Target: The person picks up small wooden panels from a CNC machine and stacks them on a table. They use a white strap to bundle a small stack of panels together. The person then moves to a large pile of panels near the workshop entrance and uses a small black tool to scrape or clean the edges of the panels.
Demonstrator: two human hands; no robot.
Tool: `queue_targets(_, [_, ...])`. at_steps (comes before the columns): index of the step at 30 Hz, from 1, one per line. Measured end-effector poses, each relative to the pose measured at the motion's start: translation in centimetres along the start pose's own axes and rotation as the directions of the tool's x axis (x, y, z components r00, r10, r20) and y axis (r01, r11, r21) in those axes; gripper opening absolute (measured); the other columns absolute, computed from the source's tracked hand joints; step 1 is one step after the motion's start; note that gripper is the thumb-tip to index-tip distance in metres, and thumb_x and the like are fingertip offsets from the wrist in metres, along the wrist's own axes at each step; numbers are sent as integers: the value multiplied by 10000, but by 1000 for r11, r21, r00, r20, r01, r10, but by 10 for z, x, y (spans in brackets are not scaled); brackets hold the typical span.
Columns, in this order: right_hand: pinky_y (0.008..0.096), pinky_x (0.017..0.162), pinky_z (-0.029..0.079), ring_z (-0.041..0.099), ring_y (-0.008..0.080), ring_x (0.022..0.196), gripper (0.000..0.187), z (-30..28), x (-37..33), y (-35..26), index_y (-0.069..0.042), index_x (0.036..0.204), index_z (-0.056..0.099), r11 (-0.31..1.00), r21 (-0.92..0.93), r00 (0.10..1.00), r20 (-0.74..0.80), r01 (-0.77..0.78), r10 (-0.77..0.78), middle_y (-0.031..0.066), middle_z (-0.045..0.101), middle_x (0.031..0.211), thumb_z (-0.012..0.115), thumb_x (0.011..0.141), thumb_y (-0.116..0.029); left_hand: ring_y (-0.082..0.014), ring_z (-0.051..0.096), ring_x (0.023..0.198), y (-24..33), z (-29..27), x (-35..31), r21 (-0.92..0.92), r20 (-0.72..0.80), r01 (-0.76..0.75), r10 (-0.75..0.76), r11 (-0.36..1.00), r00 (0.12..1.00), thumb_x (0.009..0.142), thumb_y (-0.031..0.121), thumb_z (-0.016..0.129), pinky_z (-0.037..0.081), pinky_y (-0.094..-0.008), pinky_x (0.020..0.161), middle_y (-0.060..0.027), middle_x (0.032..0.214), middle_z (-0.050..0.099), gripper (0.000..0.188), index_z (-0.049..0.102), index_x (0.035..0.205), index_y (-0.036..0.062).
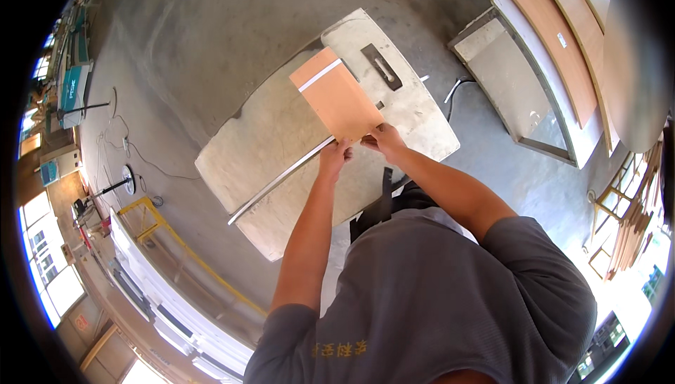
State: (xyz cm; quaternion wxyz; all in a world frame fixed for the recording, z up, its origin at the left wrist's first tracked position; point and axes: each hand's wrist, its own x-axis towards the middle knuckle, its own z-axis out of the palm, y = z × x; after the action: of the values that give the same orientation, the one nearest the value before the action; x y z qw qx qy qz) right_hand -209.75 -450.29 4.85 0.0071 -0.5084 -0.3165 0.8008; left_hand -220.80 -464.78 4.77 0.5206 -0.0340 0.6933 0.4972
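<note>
Where concrete floor (211, 39) spreads, hands (358, 146) work on a worn table (281, 131).

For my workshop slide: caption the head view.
Both hands, left hand and right hand, hold an orange panel over a grey worktable.

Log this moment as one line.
left hand: holds panel near edge | right hand: holds same edge | panel: flat on saw table, beside fence rail
</note>
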Motion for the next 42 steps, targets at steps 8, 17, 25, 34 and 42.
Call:
queue_targets(8, [330, 846, 577, 686, 273, 942, 290, -35, -72, -17, 27, 1098, 536, 955, -292, 989, 121, -45, 84, 187, 639, 1077, 540, 981, -239, -340, 517, 1150, -52, -181, 2, 503, -830, 300, 355, 811, 430, 908, 520, 565, 411, -462, 974, -199, 1305, 503, 704, 440, 1314, -41])
queue_targets(17, [306, 702, 537, 677, 173, 829, 196, -78, -145, -28, -32, 1038, 568, 739, -659, 990, 76, 141, -121, 88, 684, 955, 517, 1000, -218, -257, 607, 952, -189, -453, -42, -317, -879, -116, -245, 941, 409, 717, 277, 802, 494, -422, 805, -144, 1078, 671, 498, 677, 1057, -65])
queue_targets(25, [387, 839, 518, 652, 306, 967, 223, 113, -187, -52, -63, 1106, 605, 1, -594, 567, 769, 805, -296, 134, 668, 1027, 592, 929, -199, -326, 521, 1227, -25, -346, -45, -333, -922, -854, 54, 401, 384, 871, 195, 686, 446, -452, 998, -208, 1401, 453, 722, 297, 1390, -121])
queue_targets(34, [371, 913, 491, 624, 286, 1060, 294, 126, -224, -69, -47, 1170, 596, 23, -537, 531, 825, 843, -192, 122, 646, 1127, 583, 935, -223, -298, 670, 921, -151, -356, 39, -418, -846, -20, -382, 908, 372, 759, 231, 754, 579, -444, 707, -180, 984, 682, 507, 586, 1175, -5])
queue_targets(42, [386, 941, 495, 624, 275, 1089, 267, 41, -213, -56, -77, 1156, 625, -173, -648, 587, 752, 742, -301, 107, 656, 1168, 585, 913, -180, -185, 633, 833, -55, -267, 11, -200, -867, -765, 253, 613, 430, 915, 58, 546, 539, -331, 757, -130, 1031, 655, 389, 510, 1294, -23])
